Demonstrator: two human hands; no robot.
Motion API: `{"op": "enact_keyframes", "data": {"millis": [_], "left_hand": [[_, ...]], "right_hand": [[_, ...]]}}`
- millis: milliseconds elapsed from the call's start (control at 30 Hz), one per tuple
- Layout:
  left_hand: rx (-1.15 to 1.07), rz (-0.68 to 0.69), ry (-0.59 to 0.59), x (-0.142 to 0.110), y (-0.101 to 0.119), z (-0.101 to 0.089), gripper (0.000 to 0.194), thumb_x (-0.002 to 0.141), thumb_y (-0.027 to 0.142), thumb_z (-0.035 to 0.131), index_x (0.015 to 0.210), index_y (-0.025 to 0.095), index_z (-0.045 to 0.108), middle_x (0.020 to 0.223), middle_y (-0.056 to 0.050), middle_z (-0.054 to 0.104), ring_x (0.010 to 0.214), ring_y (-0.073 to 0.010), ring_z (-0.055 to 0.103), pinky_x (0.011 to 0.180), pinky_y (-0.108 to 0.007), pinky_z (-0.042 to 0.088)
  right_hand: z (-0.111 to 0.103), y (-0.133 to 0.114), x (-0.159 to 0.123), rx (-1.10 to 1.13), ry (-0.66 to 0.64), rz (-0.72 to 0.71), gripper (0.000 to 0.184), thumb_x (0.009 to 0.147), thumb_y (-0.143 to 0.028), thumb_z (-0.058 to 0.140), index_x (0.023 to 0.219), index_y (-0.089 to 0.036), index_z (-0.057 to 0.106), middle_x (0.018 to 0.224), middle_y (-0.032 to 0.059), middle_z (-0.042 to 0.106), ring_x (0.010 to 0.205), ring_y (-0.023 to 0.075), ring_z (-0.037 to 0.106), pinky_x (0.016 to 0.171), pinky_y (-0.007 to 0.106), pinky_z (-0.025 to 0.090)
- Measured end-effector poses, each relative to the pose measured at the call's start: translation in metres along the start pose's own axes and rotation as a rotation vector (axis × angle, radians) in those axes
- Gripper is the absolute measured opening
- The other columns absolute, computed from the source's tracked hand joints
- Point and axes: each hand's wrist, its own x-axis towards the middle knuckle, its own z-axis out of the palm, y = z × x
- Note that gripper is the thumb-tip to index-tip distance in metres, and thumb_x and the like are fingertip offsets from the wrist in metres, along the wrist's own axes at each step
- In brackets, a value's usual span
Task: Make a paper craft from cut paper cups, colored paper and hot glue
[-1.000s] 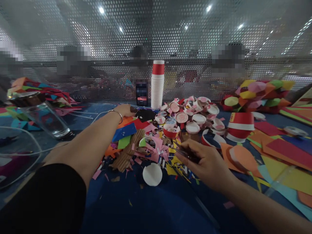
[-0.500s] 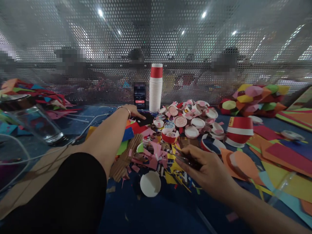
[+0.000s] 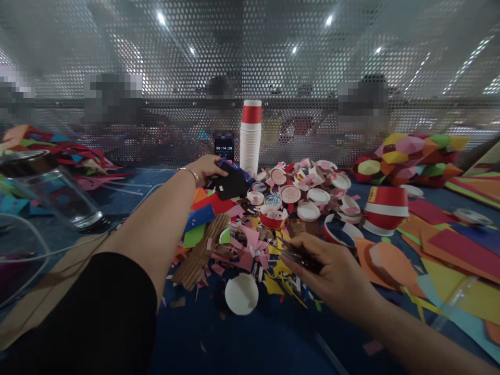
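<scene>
My left hand (image 3: 208, 169) is stretched far forward, thumb and fingers closed on the edge of a black piece of paper (image 3: 231, 183). Something blue-purple (image 3: 245, 177) shows behind that paper; its kind is unclear. In my right hand (image 3: 326, 263) is a pair of scissors (image 3: 299, 256), blades slightly apart and pointing left over the paper scraps. A round white cup bottom (image 3: 241, 295) lies on the blue table in front of me. Pink scraps (image 3: 252, 250) and a folded brown corrugated strip (image 3: 203, 252) lie between my hands.
A tall stack of paper cups (image 3: 250, 143) stands at the back beside a phone (image 3: 224, 147). A heap of cut cup pieces (image 3: 308, 190) and an upturned red cup (image 3: 386, 209) are right of centre. A glass bottle (image 3: 58, 192) leans left; coloured paper (image 3: 461, 255) lies right.
My left hand has closed on the black paper and lifted it, tilting it up and uncovering the blue-purple thing. The phone screen now shows a running time. My right hand stays put.
</scene>
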Motion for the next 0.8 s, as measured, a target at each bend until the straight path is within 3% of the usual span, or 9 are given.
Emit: {"op": "enact_keyframes", "data": {"millis": [67, 133, 200, 267, 500, 600, 700, 800], "left_hand": [[-0.014, 0.051, 0.025, -0.001, 0.005, -0.011, 0.038, 0.097, 0.037, 0.070, 0.129, 0.016, 0.066, 0.131, -0.011, 0.068, 0.113, -0.0272, 0.068, 0.095, -0.048, 0.059], [-0.037, 0.106, 0.056, -0.005, 0.011, -0.020, 0.041, 0.082, 0.036, 0.085, 0.116, 0.016, 0.072, 0.119, -0.007, 0.075, 0.111, -0.0267, 0.069, 0.100, -0.042, 0.055], [-0.055, 0.148, 0.044, -0.012, 0.014, -0.022, 0.046, 0.068, 0.035, 0.092, 0.106, 0.017, 0.074, 0.106, -0.005, 0.079, 0.105, -0.0251, 0.071, 0.098, -0.037, 0.054], [-0.053, 0.171, 0.003, -0.022, 0.016, -0.017, 0.047, 0.062, 0.036, 0.093, 0.101, 0.017, 0.075, 0.094, -0.004, 0.079, 0.094, -0.0233, 0.073, 0.090, -0.036, 0.056], [0.114, 0.216, -0.079, -0.061, 0.025, 0.007, 0.024, 0.078, 0.038, 0.077, 0.088, 0.016, 0.078, 0.060, 0.003, 0.065, 0.062, -0.0172, 0.064, 0.064, -0.027, 0.051], [0.218, 0.229, -0.153, -0.081, 0.033, 0.000, 0.025, 0.080, 0.032, 0.069, 0.097, 0.018, 0.082, 0.065, 0.002, 0.072, 0.064, -0.0176, 0.067, 0.065, -0.027, 0.052], [0.343, 0.257, -0.237, -0.103, 0.038, -0.010, 0.037, 0.072, 0.016, 0.066, 0.103, 0.022, 0.085, 0.096, 0.000, 0.083, 0.091, -0.0204, 0.075, 0.084, -0.027, 0.055], [0.487, 0.260, -0.263, -0.122, 0.037, -0.016, 0.054, 0.067, 0.009, 0.060, 0.114, 0.025, 0.083, 0.120, 0.000, 0.081, 0.111, -0.0231, 0.073, 0.099, -0.029, 0.051]], "right_hand": [[0.000, 0.000, -0.001, -0.001, 0.004, -0.007, 0.017, 0.098, -0.035, 0.062, 0.087, -0.022, 0.062, 0.070, -0.0019, 0.058, 0.060, 0.0136, 0.055, 0.055, 0.024, 0.043], [0.000, 0.001, -0.001, -0.007, 0.018, -0.024, 0.016, 0.098, -0.033, 0.062, 0.086, -0.022, 0.061, 0.071, -0.0021, 0.058, 0.062, 0.0133, 0.055, 0.057, 0.024, 0.043], [0.000, 0.002, -0.002, -0.021, 0.031, -0.038, 0.014, 0.098, -0.031, 0.062, 0.087, -0.021, 0.061, 0.072, -0.0022, 0.059, 0.064, 0.0131, 0.056, 0.058, 0.024, 0.043], [0.000, 0.003, -0.002, -0.030, 0.038, -0.048, 0.012, 0.097, -0.030, 0.063, 0.089, -0.021, 0.062, 0.074, -0.0021, 0.061, 0.065, 0.0133, 0.058, 0.060, 0.024, 0.044], [-0.003, 0.005, -0.003, -0.048, 0.070, -0.059, 0.009, 0.097, -0.029, 0.063, 0.091, -0.022, 0.062, 0.074, -0.0019, 0.061, 0.063, 0.0133, 0.055, 0.058, 0.025, 0.041], [-0.005, 0.005, -0.003, -0.044, 0.102, -0.087, 0.010, 0.097, -0.029, 0.064, 0.090, -0.022, 0.061, 0.071, -0.0025, 0.059, 0.060, 0.0128, 0.053, 0.055, 0.024, 0.039], [-0.005, 0.003, -0.002, -0.059, 0.107, -0.104, 0.010, 0.097, -0.028, 0.064, 0.090, -0.022, 0.061, 0.070, -0.0035, 0.058, 0.059, 0.0120, 0.051, 0.055, 0.024, 0.038], [-0.003, 0.001, -0.002, -0.080, 0.089, -0.113, 0.008, 0.096, -0.026, 0.063, 0.090, -0.021, 0.062, 0.071, -0.0036, 0.059, 0.059, 0.0116, 0.052, 0.056, 0.024, 0.039]]}}
